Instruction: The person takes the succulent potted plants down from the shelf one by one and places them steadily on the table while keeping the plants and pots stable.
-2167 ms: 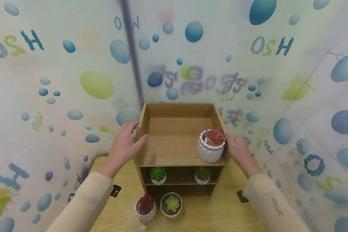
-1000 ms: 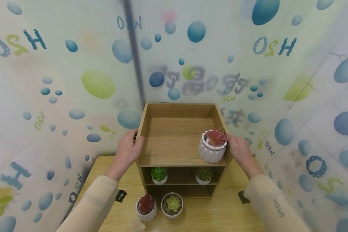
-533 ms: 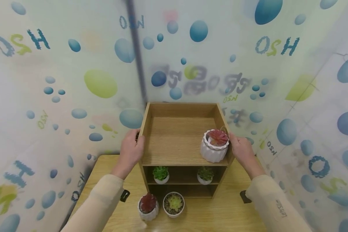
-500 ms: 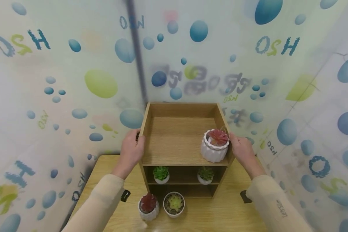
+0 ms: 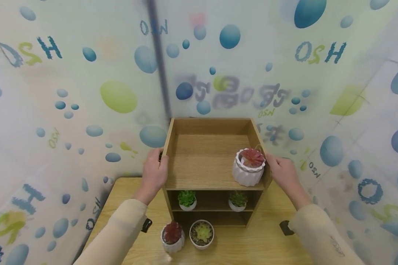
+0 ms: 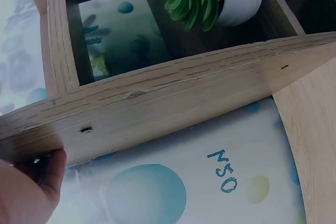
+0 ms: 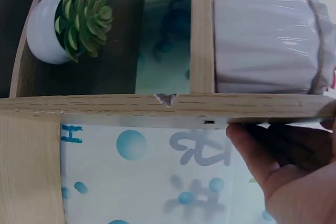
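A small wooden shelf (image 5: 212, 158) stands between both hands, its open top tray facing up. My left hand (image 5: 154, 171) holds its left side panel from outside, thumb near the top edge; in the left wrist view the thumb (image 6: 55, 174) meets that panel. Opposite, my right hand (image 5: 282, 171) grips the right side panel, its thumb (image 7: 247, 142) against the outer face in the right wrist view. A red succulent in a white ribbed pot (image 5: 247, 175) sits at the tray's right front. A bright green succulent (image 5: 187, 198) and a duller green one (image 5: 238, 198) occupy the compartment below.
On the wooden table (image 5: 252, 250) before the shelf stand a dark red succulent (image 5: 172, 232) in a ribbed white pot and a yellow-green succulent (image 5: 202, 232) in a round white pot. A patterned curtain (image 5: 119, 55) hangs close behind and beside the shelf.
The left hand, earlier spread beside the shelf with its thumb lifted, has closed in on the left panel. The right hand stays at the right panel. The whole view has shifted slightly.
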A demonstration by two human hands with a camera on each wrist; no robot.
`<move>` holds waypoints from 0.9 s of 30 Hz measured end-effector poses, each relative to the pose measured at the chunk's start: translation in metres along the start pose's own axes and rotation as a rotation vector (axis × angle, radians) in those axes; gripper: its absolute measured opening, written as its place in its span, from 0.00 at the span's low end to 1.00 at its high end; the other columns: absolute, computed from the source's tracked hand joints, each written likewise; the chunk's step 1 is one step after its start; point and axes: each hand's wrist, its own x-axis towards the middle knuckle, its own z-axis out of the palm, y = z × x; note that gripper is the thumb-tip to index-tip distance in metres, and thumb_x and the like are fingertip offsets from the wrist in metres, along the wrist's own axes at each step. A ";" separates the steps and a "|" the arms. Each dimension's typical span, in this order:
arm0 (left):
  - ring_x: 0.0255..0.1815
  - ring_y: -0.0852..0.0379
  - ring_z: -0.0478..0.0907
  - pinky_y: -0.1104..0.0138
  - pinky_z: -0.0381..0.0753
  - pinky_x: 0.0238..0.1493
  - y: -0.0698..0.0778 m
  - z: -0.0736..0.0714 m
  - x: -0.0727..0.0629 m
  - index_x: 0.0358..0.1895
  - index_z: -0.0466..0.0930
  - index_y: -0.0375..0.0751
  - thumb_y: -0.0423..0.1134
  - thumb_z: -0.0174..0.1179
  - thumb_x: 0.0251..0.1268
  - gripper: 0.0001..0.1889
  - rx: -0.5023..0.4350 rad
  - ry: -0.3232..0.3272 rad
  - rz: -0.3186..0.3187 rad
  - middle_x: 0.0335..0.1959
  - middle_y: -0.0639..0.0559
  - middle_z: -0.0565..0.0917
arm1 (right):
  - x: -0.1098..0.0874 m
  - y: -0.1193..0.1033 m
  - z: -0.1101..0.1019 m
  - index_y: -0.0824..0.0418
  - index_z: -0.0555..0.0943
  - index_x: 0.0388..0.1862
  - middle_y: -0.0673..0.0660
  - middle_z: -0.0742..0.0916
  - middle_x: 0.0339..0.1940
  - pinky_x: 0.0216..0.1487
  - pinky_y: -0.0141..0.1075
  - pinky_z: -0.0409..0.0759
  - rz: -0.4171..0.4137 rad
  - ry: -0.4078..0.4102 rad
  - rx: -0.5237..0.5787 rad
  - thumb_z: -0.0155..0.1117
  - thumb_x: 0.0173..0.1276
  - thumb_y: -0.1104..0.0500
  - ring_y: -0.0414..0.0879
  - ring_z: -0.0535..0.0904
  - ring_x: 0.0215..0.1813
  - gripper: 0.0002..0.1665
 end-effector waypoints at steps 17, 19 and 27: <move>0.51 0.37 0.75 0.46 0.79 0.50 0.003 -0.001 0.000 0.66 0.73 0.26 0.38 0.41 0.80 0.23 -0.016 -0.035 -0.013 0.56 0.31 0.75 | -0.024 -0.017 -0.022 0.71 0.80 0.66 0.69 0.86 0.60 0.45 0.19 0.79 -0.232 0.048 -0.050 0.61 0.78 0.56 0.64 0.85 0.56 0.25; 0.51 0.37 0.75 0.46 0.79 0.51 0.003 -0.001 0.000 0.66 0.73 0.26 0.38 0.41 0.80 0.23 -0.017 -0.036 -0.013 0.57 0.31 0.75 | -0.025 -0.019 -0.023 0.72 0.80 0.65 0.70 0.85 0.60 0.49 0.28 0.84 -0.279 0.066 -0.053 0.64 0.76 0.59 0.65 0.85 0.56 0.24; 0.52 0.37 0.74 0.46 0.78 0.52 0.001 0.001 0.000 0.67 0.73 0.26 0.38 0.40 0.80 0.23 -0.017 -0.036 -0.004 0.56 0.31 0.75 | -0.025 -0.036 -0.024 0.71 0.76 0.70 0.72 0.80 0.67 0.64 0.63 0.76 -0.368 -0.038 -0.255 0.72 0.69 0.53 0.70 0.77 0.67 0.36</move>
